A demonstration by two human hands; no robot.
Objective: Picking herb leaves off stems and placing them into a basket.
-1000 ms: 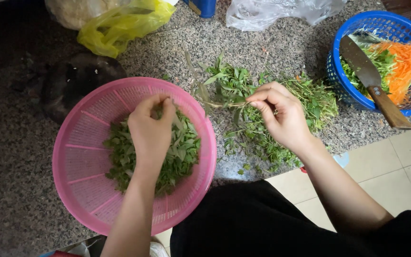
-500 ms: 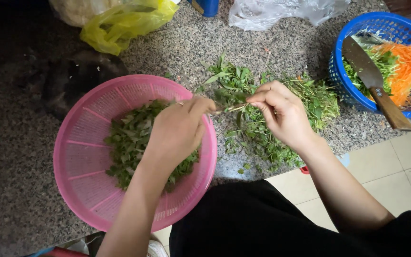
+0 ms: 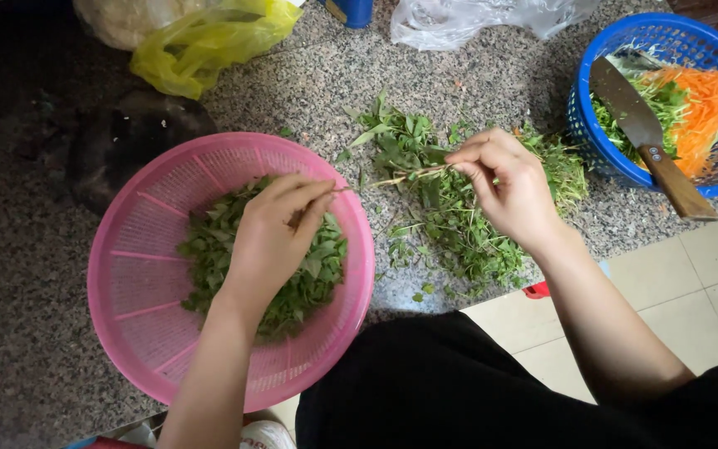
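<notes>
I see my right hand [image 3: 504, 187] and left hand [image 3: 280, 233] fingers pinching a thin bare herb stem [image 3: 392, 178] stretched between them, above the speckled granite surface [image 3: 492, 75] beside tiled floor [image 3: 691, 291].

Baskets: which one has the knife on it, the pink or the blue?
The blue basket, far right, has the knife lying across its rim over shredded carrot. The pink basket holds only green leaves.

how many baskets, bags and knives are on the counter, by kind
baskets: 2, pink basket and blue basket
plastic bags: 2, yellow bag and clear bag
knives: 1, knife across the blue one
total: 5
</notes>
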